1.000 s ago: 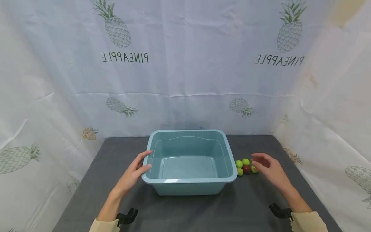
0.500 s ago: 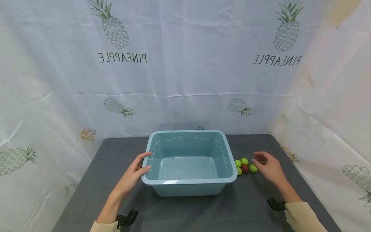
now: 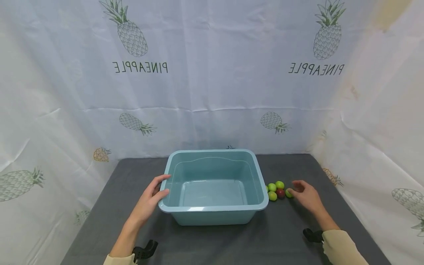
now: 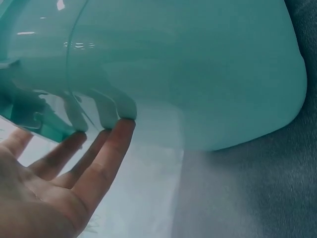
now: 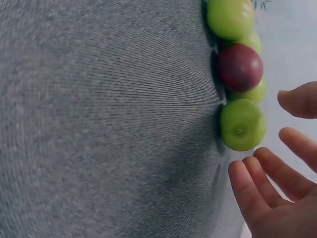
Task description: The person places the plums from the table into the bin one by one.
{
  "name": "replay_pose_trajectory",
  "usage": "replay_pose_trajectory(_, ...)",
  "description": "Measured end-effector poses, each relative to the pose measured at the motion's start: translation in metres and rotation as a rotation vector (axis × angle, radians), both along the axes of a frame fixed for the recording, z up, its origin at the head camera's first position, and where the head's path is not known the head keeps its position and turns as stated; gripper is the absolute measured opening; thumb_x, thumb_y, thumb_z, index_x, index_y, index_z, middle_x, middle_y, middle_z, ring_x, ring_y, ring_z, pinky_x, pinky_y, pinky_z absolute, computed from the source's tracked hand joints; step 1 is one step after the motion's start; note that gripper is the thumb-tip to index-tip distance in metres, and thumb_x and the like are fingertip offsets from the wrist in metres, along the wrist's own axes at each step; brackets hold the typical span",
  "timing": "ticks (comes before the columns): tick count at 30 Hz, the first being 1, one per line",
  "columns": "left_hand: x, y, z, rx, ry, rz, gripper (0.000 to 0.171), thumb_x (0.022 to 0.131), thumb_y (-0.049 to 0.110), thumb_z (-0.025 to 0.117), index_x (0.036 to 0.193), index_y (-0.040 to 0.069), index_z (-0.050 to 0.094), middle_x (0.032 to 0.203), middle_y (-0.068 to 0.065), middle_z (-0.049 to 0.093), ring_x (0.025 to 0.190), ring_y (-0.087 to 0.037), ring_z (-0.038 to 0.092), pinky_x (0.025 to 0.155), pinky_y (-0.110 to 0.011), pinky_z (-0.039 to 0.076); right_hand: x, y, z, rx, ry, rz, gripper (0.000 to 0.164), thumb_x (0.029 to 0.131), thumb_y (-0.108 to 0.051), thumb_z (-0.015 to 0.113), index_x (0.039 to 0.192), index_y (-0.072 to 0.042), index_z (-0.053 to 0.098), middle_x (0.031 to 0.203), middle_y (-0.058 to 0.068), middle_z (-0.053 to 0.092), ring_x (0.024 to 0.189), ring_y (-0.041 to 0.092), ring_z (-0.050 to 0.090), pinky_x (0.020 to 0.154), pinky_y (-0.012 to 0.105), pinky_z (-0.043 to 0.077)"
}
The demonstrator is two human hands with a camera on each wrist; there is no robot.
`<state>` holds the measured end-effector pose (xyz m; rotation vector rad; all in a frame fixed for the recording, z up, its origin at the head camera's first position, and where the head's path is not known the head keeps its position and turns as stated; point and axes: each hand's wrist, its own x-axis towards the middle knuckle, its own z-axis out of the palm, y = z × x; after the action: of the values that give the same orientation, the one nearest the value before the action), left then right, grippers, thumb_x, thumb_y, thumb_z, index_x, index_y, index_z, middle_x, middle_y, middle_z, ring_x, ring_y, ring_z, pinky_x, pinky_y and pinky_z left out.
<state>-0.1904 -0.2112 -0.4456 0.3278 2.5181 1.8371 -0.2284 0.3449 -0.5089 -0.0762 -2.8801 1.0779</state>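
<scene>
A light blue plastic basin (image 3: 212, 208) stands in the middle of the table. My left hand (image 3: 149, 200) holds its left rim, with thumb and index finger over the edge; in the left wrist view, fingertips (image 4: 128, 126) touch the outer wall. To the basin's right lies a cluster of small apple-like fruits, several green and one dark red (image 3: 280, 193). Nearest my right hand (image 3: 307, 197) is a green apple (image 5: 242, 125) at the cluster's right end. The right thumb and fingers are spread around its near side, apart from it in the right wrist view.
The dark grey table (image 3: 212, 246) carries the basin and fruits. White cloth (image 3: 212, 92) printed with pineapples hangs behind and along both sides. A black strap mount (image 3: 145, 250) sits on each wrist. Part of one green fruit (image 3: 267, 188) is hidden behind the basin's right rim.
The basin has shifted slightly left together with my left hand, uncovering more of the fruits beside it. My right hand first drew a little away from the green apple, then came closer again.
</scene>
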Motion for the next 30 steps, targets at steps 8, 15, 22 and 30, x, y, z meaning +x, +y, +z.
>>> replay_pose_trajectory(8,0.001,-0.004,-0.003,-0.006,-0.013,-0.002,0.048,0.105,0.022,0.055,0.15,0.014,0.04,0.16,-0.022,0.028,0.133,-0.045,0.046,0.094,-0.048,0.048,-0.001,0.003,-0.011,-0.027,-0.064,0.012,0.057,0.098,-0.03,0.068,0.136,0.01,0.052,0.133,0.034,0.055,0.118,0.049,0.055,0.093,0.057,0.046)
replay_pose_trajectory(15,0.001,-0.004,-0.006,0.001,-0.039,-0.018,0.047,0.107,0.028,0.05,0.152,0.017,0.037,0.163,-0.018,0.021,0.14,-0.043,0.037,0.099,-0.052,0.042,-0.001,0.005,-0.016,-0.061,-0.075,0.008,0.057,0.097,-0.029,0.07,0.136,0.009,0.054,0.131,0.033,0.056,0.115,0.046,0.056,0.09,0.056,0.047)
replay_pose_trajectory(22,0.001,-0.002,-0.008,0.012,-0.057,-0.002,0.046,0.108,0.027,0.047,0.152,0.018,0.036,0.165,-0.017,0.018,0.142,-0.042,0.032,0.102,-0.057,0.038,-0.002,0.004,-0.019,-0.067,-0.051,-0.037,0.052,0.095,-0.024,0.07,0.132,0.01,0.057,0.125,0.032,0.059,0.11,0.046,0.058,0.088,0.056,0.047)
replay_pose_trajectory(30,0.001,0.0,-0.003,-0.006,-0.056,-0.003,0.046,0.108,0.025,0.05,0.151,0.018,0.037,0.163,-0.018,0.022,0.139,-0.042,0.039,0.099,-0.053,0.043,0.004,0.004,-0.014,-0.101,-0.055,-0.034,0.053,0.096,-0.026,0.069,0.134,0.009,0.055,0.128,0.032,0.058,0.114,0.047,0.056,0.088,0.054,0.048)
